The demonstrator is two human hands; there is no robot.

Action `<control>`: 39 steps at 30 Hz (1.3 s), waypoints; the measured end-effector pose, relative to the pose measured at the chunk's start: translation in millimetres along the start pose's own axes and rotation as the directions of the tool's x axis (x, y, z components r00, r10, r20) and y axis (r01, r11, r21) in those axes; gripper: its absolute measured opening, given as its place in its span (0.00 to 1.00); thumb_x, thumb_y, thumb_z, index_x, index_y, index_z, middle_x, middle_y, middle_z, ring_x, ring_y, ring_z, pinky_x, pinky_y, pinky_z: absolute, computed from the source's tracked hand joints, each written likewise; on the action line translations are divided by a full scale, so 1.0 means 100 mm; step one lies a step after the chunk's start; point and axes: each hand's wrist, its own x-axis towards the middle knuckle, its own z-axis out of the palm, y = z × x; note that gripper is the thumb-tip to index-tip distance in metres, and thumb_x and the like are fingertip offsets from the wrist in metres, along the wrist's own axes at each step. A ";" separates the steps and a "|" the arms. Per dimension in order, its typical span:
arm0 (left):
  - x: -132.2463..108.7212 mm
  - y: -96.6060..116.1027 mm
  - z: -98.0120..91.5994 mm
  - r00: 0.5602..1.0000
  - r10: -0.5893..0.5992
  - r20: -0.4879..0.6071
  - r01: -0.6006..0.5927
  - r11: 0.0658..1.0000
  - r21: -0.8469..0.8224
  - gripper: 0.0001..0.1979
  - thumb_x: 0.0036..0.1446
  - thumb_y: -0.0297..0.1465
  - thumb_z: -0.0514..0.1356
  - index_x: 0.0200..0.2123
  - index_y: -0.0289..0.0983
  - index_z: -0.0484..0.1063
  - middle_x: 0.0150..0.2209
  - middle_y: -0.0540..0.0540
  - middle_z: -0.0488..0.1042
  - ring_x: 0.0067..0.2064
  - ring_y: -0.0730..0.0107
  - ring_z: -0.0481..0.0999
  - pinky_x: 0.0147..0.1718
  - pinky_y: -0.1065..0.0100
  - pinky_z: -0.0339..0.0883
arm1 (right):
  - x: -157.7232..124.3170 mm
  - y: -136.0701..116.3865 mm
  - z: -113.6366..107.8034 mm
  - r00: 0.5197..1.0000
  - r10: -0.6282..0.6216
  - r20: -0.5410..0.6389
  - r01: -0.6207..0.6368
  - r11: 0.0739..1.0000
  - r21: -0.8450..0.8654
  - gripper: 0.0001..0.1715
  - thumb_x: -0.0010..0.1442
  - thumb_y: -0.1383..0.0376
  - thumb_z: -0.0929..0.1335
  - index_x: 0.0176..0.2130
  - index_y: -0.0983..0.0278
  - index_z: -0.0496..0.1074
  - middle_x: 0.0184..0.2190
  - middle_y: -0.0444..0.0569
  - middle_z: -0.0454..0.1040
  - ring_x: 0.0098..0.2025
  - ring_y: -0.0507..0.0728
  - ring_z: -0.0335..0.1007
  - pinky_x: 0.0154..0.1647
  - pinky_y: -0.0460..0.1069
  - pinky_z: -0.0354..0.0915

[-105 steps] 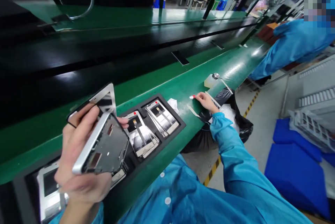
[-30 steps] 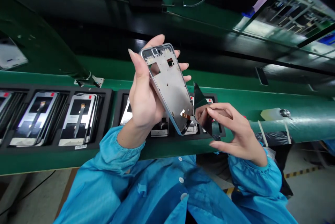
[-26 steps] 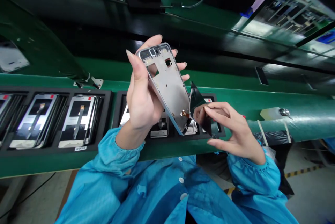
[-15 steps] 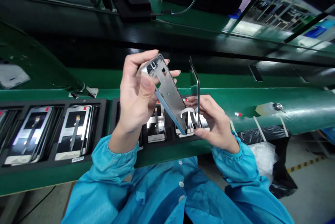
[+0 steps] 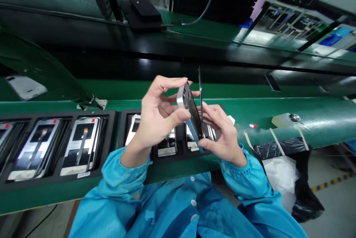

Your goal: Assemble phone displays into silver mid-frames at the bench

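Observation:
My left hand (image 5: 164,111) is closed round a blue-edged phone frame (image 5: 191,106), gripping its silver end between thumb and fingers. The frame leans, its inner side facing right. A thin dark phone screen panel (image 5: 200,100), seen almost edge-on, is pinched by my right hand (image 5: 221,128) near its lower end. Frame and panel come close at the bottom and spread apart toward the top; whether they touch there I cannot tell. Below my hands, a black foam tray (image 5: 180,158) holds phone screens (image 5: 167,148), partly hidden by my hands.
Another foam tray (image 5: 111,137) with several upright phone screens (image 5: 79,145) stands at left. A bottle of yellowish liquid (image 5: 283,120) lies at right by a small red-and-white item (image 5: 253,126). A dark phone-shaped piece (image 5: 272,82) lies farther back. A green post (image 5: 55,67) slants at left.
The phone frame has turned and moved right, closer to the screen panel, so its inside shows less. The panel has shifted slightly left and is seen more edge-on. The camera view has tilted slightly.

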 end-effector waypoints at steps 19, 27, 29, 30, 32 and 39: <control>-0.11 -0.14 0.06 0.999 -0.012 0.049 0.011 1.000 0.021 0.23 0.69 0.48 0.75 0.62 0.47 0.83 0.62 0.39 0.81 0.58 0.50 0.90 0.51 0.59 0.90 | 0.01 0.23 0.13 0.994 -0.050 -0.098 0.048 0.998 -0.027 0.41 0.63 0.44 0.84 0.68 0.56 0.84 0.58 0.60 0.78 0.59 0.71 0.84 0.64 0.71 0.84; -0.25 -0.32 0.34 0.946 -0.316 -0.070 0.301 0.939 -0.169 0.41 0.71 0.62 0.67 0.77 0.51 0.68 0.80 0.34 0.69 0.70 0.47 0.83 0.65 0.53 0.83 | -0.09 0.32 0.35 0.975 0.111 -0.191 -0.106 0.994 0.037 0.35 0.71 0.45 0.78 0.70 0.54 0.82 0.57 0.57 0.75 0.51 0.65 0.81 0.58 0.65 0.85; -0.21 -0.29 0.34 0.917 -0.366 -0.162 0.336 0.924 -0.184 0.35 0.73 0.61 0.65 0.72 0.48 0.72 0.67 0.36 0.83 0.58 0.53 0.90 0.56 0.56 0.87 | -0.15 0.28 0.44 0.980 0.100 -0.170 -0.118 0.988 -0.100 0.38 0.73 0.46 0.78 0.74 0.52 0.78 0.67 0.61 0.68 0.57 0.67 0.79 0.66 0.69 0.81; -0.19 -0.27 0.34 0.907 -0.385 -0.172 0.353 0.917 -0.187 0.33 0.74 0.61 0.63 0.68 0.46 0.75 0.59 0.38 0.87 0.52 0.55 0.91 0.52 0.56 0.89 | -0.16 0.26 0.46 0.978 0.098 -0.186 -0.122 0.985 -0.125 0.41 0.74 0.44 0.76 0.77 0.52 0.74 0.72 0.62 0.64 0.60 0.68 0.78 0.68 0.70 0.79; -0.17 -0.23 0.35 0.905 -0.413 -0.103 0.394 0.905 -0.162 0.33 0.75 0.64 0.58 0.59 0.43 0.81 0.49 0.39 0.89 0.46 0.55 0.92 0.47 0.55 0.90 | -0.15 0.20 0.43 0.948 0.123 -0.292 -0.151 0.986 -0.074 0.49 0.76 0.36 0.70 0.83 0.53 0.64 0.75 0.64 0.60 0.60 0.68 0.78 0.63 0.68 0.82; -0.27 -0.21 0.58 0.876 -0.441 0.193 0.451 0.893 -0.004 0.33 0.76 0.61 0.58 0.43 0.40 0.89 0.45 0.37 0.90 0.50 0.48 0.92 0.50 0.53 0.90 | -0.12 0.11 0.05 0.853 0.491 -0.180 -0.439 0.859 0.262 0.56 0.76 0.24 0.53 0.58 0.63 0.83 0.24 0.45 0.69 0.23 0.57 0.66 0.19 0.51 0.66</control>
